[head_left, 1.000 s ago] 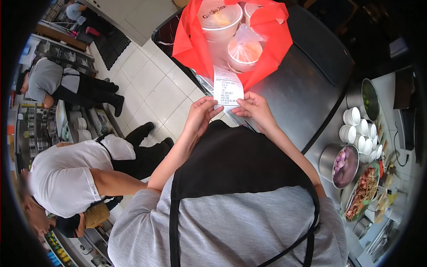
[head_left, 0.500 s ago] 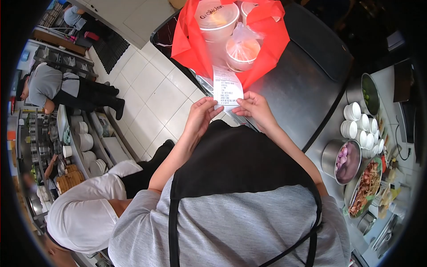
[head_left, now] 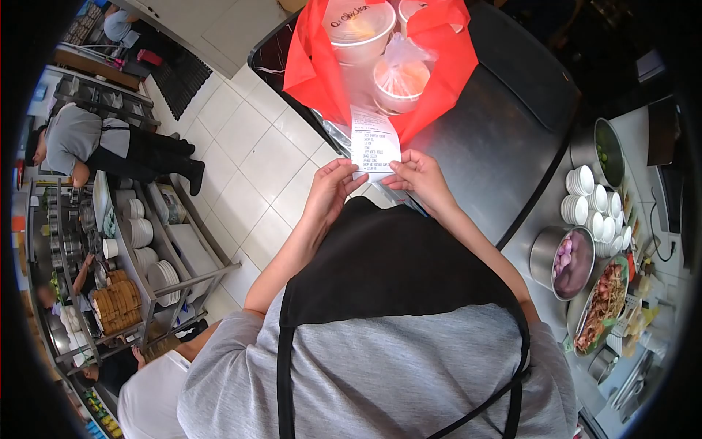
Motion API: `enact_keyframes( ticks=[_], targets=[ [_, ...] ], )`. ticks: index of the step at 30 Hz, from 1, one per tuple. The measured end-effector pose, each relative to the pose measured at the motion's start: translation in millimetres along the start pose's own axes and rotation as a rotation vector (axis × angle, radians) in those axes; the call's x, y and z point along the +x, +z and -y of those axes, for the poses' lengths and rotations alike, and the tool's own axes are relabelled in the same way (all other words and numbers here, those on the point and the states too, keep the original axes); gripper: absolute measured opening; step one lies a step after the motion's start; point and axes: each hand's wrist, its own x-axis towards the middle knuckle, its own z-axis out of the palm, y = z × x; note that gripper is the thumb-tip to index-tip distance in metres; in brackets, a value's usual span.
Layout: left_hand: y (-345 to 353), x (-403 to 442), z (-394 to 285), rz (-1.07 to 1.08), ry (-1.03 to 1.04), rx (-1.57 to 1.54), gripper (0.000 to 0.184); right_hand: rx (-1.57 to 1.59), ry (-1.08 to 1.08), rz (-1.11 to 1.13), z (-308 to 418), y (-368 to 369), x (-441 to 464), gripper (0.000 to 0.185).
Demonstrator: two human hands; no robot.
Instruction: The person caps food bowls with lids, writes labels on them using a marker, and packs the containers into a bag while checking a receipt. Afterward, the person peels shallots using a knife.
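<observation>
A printed paper receipt (head_left: 374,146) is stretched between my hands at the near edge of the dark metal counter. My left hand (head_left: 338,186) pinches its lower left corner between thumb and fingers. The lower right corner is gripped the same way by my right hand (head_left: 417,178). Just beyond the paper stands an open red bag (head_left: 446,95). Inside it are a lidded tub (head_left: 358,33) with black handwriting on the lid and a round container (head_left: 401,82) wrapped in knotted clear plastic. Another lidded container (head_left: 411,13) is partly covered by the bag's edge.
To the right are stacked white cups (head_left: 580,181), a metal pot with purple onions (head_left: 563,263) and a tray of mixed food (head_left: 603,304). Shelves with plates (head_left: 162,282) stand at left. A co-worker in white (head_left: 150,395) is close behind my left side; another person (head_left: 84,139) bends farther off.
The co-worker in white has moved back toward the bottom of the view, uncovering more of the plate shelves. My hands still hold the receipt in nearly the same place.
</observation>
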Motion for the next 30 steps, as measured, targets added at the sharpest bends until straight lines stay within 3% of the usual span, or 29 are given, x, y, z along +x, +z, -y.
enact_keyframes(
  ticks=[9,18,23,30],
  targets=[
    [-1.1,1.2,0.7,-0.006,0.006,-0.012,0.011,-0.004,-0.001,-0.007,-0.2,0.4,1.3,0.012],
    [-14.2,0.1,-27.8,-0.161,0.251,0.127,0.014,-0.013,-0.013,-0.013,1.3,-1.4,1.8,0.012],
    [-12.7,-3.9,-48.4,-0.278,0.578,0.328,0.009,-0.015,-0.009,-0.01,1.2,-1.7,3.1,0.012],
    [-13.4,-7.5,-59.0,-0.308,0.622,0.339,0.007,-0.018,-0.011,-0.012,0.0,-2.2,2.6,0.012]
  ],
)
